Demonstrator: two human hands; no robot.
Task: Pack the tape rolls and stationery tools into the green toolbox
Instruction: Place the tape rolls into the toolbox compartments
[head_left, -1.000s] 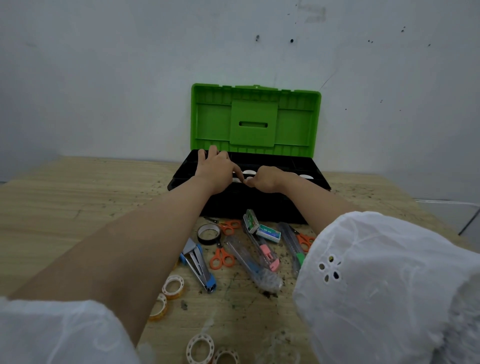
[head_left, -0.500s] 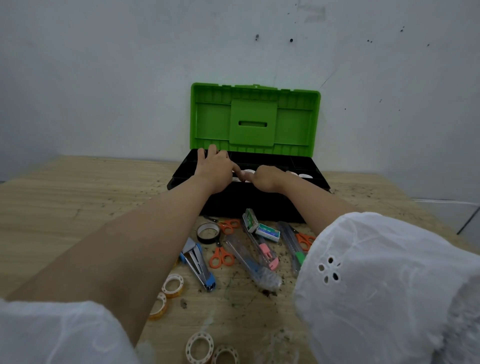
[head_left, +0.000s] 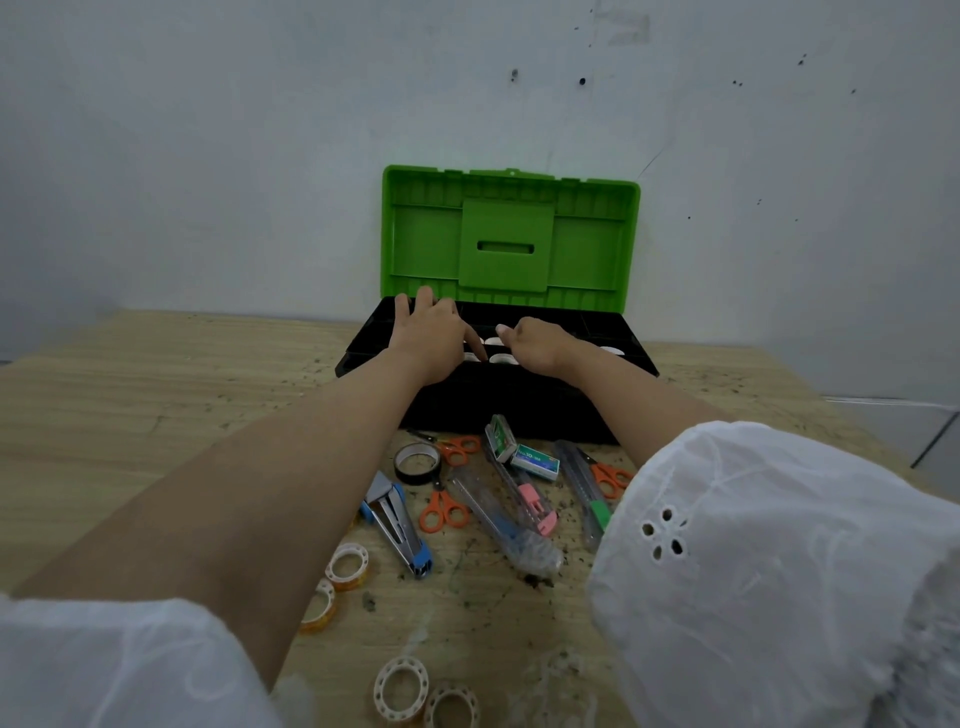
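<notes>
A pale wooden table (head_left: 130, 415) speckled with dark debris meets a grey-white wall (head_left: 208, 130) at 12 o'clock, the wall marked by small dark spots (head_left: 582, 81) toward 1 o'clock. White eyelet sleeves (head_left: 779, 571) fill 5 and 7 o'clock.

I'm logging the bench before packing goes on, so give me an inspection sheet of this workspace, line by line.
Surface: wooden table, speckled with dark debris.
Job's things: toolbox open, green lid upright; white tape rolls inside. Still out: black tape roll, clear tape rolls, orange scissors, stapler, utility knives, staple boxes.
Clutter: crumpled clear plastic.
Grippers: left hand and right hand over the box's tray; grip hidden.
Cables: nothing seen.
Surroundings: marked white wall.
</notes>
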